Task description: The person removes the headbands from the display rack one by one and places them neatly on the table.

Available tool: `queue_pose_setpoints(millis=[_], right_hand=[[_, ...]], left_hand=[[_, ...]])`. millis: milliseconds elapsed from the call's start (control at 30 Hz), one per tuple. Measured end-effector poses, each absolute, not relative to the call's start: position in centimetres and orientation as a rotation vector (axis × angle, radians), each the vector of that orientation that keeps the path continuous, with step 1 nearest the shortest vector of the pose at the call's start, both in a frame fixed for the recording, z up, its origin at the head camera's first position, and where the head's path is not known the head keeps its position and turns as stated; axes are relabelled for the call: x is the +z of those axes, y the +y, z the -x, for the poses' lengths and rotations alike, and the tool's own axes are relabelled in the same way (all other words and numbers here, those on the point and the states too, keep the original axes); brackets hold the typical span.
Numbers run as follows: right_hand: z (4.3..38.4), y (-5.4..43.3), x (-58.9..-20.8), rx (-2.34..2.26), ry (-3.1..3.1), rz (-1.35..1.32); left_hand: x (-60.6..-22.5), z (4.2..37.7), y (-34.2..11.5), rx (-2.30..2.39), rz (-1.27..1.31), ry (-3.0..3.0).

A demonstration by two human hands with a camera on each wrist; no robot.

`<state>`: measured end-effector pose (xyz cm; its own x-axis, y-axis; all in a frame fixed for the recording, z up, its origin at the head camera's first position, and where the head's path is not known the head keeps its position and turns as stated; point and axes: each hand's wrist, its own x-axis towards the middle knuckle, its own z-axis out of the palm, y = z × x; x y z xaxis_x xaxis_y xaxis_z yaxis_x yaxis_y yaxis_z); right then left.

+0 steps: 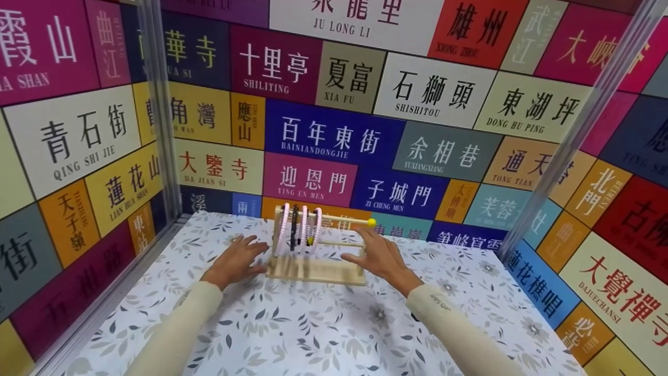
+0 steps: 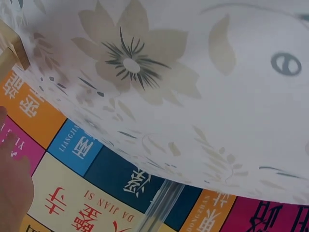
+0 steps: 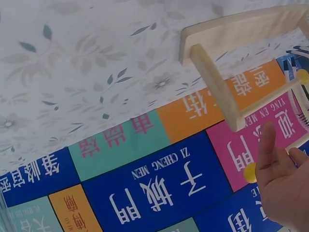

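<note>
A light wooden rack (image 1: 315, 271) stands on the far part of the table, with thin horizontal rods above its base. Several pink coiled bands (image 1: 305, 230) and a black band (image 1: 294, 230) hang toward the rack's left end. My left hand (image 1: 237, 261) is beside that end, fingers spread and holding nothing. At the other end, my right hand (image 1: 383, 256) has its fingers extended just by the yellow ball (image 1: 371, 222) tipping the upper rod. In the right wrist view, the thumb (image 3: 267, 145) is straight and the rack's end post (image 3: 217, 89) lies beyond it.
A white cloth with grey leaves and flowers covers the table (image 1: 292, 334). Close behind stands a wall of coloured name panels (image 1: 334, 130). Clear upright posts (image 1: 162, 115) mark the corners at left and right.
</note>
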<state>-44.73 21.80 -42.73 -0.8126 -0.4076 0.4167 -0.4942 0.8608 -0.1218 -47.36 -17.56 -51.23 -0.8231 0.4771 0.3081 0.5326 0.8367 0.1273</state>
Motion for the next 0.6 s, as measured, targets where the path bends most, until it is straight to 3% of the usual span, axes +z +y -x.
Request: queue_pose_setpoints(millis=[600], right_hand=[[45.2, 16.5, -43.6, 0.583, -2.636, -0.664]], left_hand=[[-52.9, 47.8, -16.6, -0.467, 0.69, -2.808]])
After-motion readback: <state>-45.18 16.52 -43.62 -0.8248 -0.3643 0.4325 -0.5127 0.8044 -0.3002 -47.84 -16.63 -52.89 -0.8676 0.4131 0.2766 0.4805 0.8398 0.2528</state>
